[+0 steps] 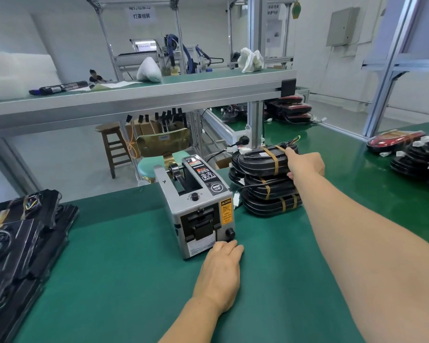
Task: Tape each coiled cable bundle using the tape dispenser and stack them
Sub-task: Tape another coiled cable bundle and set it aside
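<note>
A grey tape dispenser (198, 206) stands in the middle of the green table (134, 280). To its right rises a stack of black coiled cable bundles (268, 191) bound with tan tape. My right hand (305, 164) grips the right end of the top bundle (260, 159), fingers curled around its edge. My left hand (221, 271) lies on the mat at the dispenser's front right corner; its fingertips are at the base and I cannot see whether they hold anything.
Bagged black bundles (22, 241) lie piled at the left table edge. More black coils (421, 162) and a red lamp (391, 141) sit at far right. A shelf (134, 95) spans overhead behind the dispenser. A stool and chair stand beyond the table.
</note>
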A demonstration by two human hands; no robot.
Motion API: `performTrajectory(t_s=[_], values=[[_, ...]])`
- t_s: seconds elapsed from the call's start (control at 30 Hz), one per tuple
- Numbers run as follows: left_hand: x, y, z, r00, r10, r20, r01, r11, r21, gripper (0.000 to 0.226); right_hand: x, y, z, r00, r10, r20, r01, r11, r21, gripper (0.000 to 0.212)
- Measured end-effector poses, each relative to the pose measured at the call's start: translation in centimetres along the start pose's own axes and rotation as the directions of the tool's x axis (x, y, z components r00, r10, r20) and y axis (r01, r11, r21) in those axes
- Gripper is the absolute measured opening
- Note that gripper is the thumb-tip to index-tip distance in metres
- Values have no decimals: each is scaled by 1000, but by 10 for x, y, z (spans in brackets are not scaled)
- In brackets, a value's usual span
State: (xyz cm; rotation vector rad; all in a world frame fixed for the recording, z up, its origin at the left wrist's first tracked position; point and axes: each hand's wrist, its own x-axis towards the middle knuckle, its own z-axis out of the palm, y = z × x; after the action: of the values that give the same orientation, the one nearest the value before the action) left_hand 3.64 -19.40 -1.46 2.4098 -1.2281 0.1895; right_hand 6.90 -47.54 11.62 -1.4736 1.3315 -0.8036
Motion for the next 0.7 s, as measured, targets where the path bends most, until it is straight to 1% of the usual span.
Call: performTrajectory(t_s=[0.07,0.17,0.27,0.4,0.47,0.6,0.67,0.7], values=[[0,-1,0,1000,0,6,0,1000,-1,43,-1,1,-1,1000,-4,-2,4,1000,-25,57],[-1,-1,1,1000,3,-4,-3,1000,-4,44,-5,1,0,999,-14,-43,14,1000,2,62],[-4,-2,1,1000,-3,-27,2,1000,-29,38,-12,-3,3,996,-12,-87,19,997,81,64],[-9,-3,-1,998,6,-55,-10,997,-76,33,-26,-9,2,998,-28,-59,41,973,226,69],[-11,-3,-5,997,-3,-75,-6,992,-127,32,-34,-7,-1,998,-49,-40,58,963,263,64],[-15,-7,-13,994,-67,-81,48,976,-212,31,-51,3,-6,995,-100,6,91,932,352,43],[-18,-10,-15,994,-86,-70,68,971,-229,31,-59,8,-9,994,-102,36,78,906,415,40],[-19,-12,-17,994,-90,-64,73,971,-230,30,-63,10,-10,994,-97,49,66,896,439,43]])
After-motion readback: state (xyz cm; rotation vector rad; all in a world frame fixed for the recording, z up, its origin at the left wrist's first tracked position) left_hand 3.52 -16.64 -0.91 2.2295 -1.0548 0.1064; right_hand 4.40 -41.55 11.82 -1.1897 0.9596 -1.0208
